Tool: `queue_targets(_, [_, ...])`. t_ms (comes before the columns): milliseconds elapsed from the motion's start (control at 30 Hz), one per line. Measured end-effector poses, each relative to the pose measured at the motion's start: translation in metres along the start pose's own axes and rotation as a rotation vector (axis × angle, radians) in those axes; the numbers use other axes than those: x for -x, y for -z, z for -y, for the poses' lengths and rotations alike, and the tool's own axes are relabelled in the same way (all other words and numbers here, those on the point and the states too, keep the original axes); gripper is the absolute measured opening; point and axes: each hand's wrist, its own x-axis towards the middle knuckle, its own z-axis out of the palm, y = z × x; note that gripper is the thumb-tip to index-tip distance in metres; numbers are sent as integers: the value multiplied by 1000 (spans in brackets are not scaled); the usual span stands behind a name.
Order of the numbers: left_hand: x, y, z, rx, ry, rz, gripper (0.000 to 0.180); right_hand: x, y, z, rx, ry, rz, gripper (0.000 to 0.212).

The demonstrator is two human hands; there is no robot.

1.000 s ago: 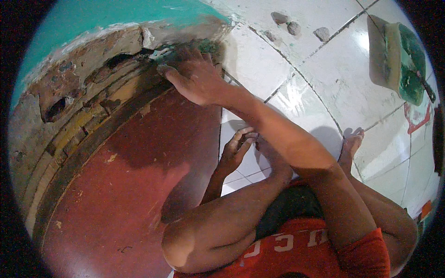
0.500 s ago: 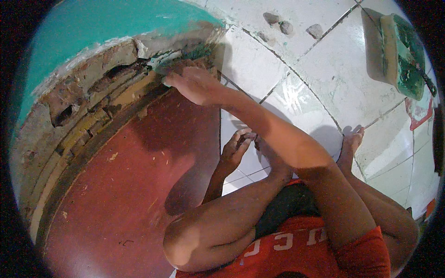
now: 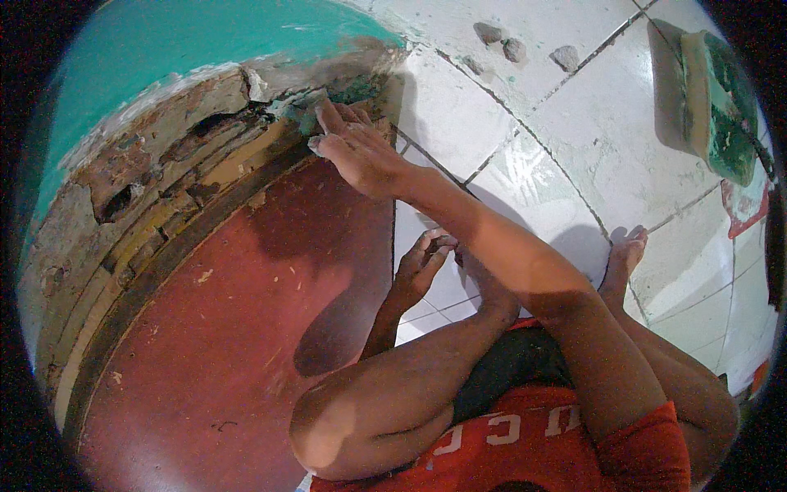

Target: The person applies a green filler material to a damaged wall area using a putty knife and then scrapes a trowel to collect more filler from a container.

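Observation:
My right hand (image 3: 358,153) reaches out to the broken foot of a teal wall (image 3: 164,49). Its fingertips rest against a grey-green lump of mortar (image 3: 297,112) in the crumbled gap. I cannot tell whether the fingers grip the lump or only press on it. My left hand (image 3: 418,266) is lower, fingers loosely bent and apart, tips on a white floor tile (image 3: 426,139) beside the red floor (image 3: 213,328). It holds nothing. I am squatting, with my knee (image 3: 344,426) low in the view.
Exposed brick and holes (image 3: 123,201) run along the wall base. Three small stones (image 3: 514,49) lie on the tiles at the top. A green and white block (image 3: 721,107) sits at the right, a red scrap (image 3: 742,205) below it. My bare foot (image 3: 625,256) rests on the tile.
My right hand has turned, so its fingers now point up into the gap by the wall corner instead of leftward along it. My left hand has stayed on the tile.

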Motion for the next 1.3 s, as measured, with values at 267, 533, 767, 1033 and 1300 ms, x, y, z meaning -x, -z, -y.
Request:
queue_targets(267, [-1, 4, 8, 8, -26, 7, 29, -12, -5, 2, 20, -58, 4, 74])
queue_targets(533, [0, 6, 0, 6, -32, 6, 32, -7, -13, -2, 131, 79, -172, 63])
queue_targets(767, [2, 6, 16, 38, -50, -54, 32, -10, -16, -3, 119, 180, -267, 64])
queue_targets(1033, [1, 6, 11, 4, -51, -42, 32, -12, -12, -1, 154, 140, -160, 73])
queue_targets(1300, [-2, 4, 8, -91, 24, -60, 31, -11, -6, 6, 88, 56, -181, 61])
